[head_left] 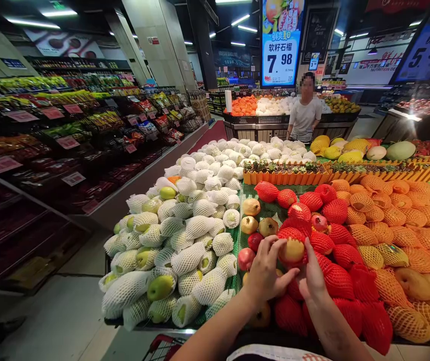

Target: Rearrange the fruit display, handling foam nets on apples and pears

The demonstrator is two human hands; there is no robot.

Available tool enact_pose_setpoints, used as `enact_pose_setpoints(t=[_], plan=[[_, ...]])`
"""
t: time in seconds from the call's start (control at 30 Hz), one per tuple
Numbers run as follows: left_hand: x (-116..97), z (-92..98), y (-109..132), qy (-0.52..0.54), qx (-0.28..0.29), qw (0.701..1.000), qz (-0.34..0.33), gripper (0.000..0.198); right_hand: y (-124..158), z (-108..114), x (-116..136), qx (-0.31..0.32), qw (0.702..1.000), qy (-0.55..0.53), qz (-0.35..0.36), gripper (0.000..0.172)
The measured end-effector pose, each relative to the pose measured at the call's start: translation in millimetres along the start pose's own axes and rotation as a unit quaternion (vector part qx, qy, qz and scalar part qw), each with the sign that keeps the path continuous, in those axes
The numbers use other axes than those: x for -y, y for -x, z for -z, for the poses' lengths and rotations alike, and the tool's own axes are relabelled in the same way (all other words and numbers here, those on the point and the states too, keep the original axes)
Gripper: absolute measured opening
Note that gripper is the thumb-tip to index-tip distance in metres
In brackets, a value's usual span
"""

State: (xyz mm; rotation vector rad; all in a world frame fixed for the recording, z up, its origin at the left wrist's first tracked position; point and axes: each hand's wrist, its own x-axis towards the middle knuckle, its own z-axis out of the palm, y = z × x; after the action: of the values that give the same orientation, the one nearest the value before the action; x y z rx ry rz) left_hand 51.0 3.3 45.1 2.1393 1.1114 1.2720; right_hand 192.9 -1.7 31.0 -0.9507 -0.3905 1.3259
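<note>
A yellowish pomegranate (293, 250), partly wrapped in a red foam net (293, 233), is between my two hands above the fruit display. My left hand (269, 271) has its fingertips curled against the fruit's left side, the thumb pointing right below it. On the other side my right hand (312, 276) cups the fruit from the right and from underneath. Bare pomegranates (250, 224) lie in a loose group left of the hands. Pomegranates in red nets (335, 278) are heaped to the right and under the wrists.
White-netted green fruit (192, 260) fills the left of the stand. Orange-netted fruit (384, 215) is piled at right. A low orange planter fence (286, 177) runs behind the pomegranates. A person (305, 115) stands across the display. Packaged-goods shelves (87, 120) line the left aisle.
</note>
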Motion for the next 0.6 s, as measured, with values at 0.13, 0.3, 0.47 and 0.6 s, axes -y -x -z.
enact_pose_setpoints(t=[0.13, 0.3, 0.47, 0.6], plan=[[19, -5.3, -4, -0.009, 0.038, 0.999, 0.028, 0.083, 12, 3, -10, -0.04, 0.999, -0.008, 0.006, 0.041], [30, -0.7, -3, 0.032, 0.052, 0.997, 0.042, 0.081, 16, 10, -11, -0.061, 0.998, -0.021, 0.028, 0.046], [20, -3.1, 3, 0.05, 0.041, 0.988, 0.14, 0.072, -5, 19, -7, -0.103, 0.981, 0.054, 0.157, 0.048], [32, -22.5, 10, 0.184, 0.022, 0.946, 0.266, 0.058, -27, 41, 19, -0.262, 0.923, 0.097, 0.264, 0.044]])
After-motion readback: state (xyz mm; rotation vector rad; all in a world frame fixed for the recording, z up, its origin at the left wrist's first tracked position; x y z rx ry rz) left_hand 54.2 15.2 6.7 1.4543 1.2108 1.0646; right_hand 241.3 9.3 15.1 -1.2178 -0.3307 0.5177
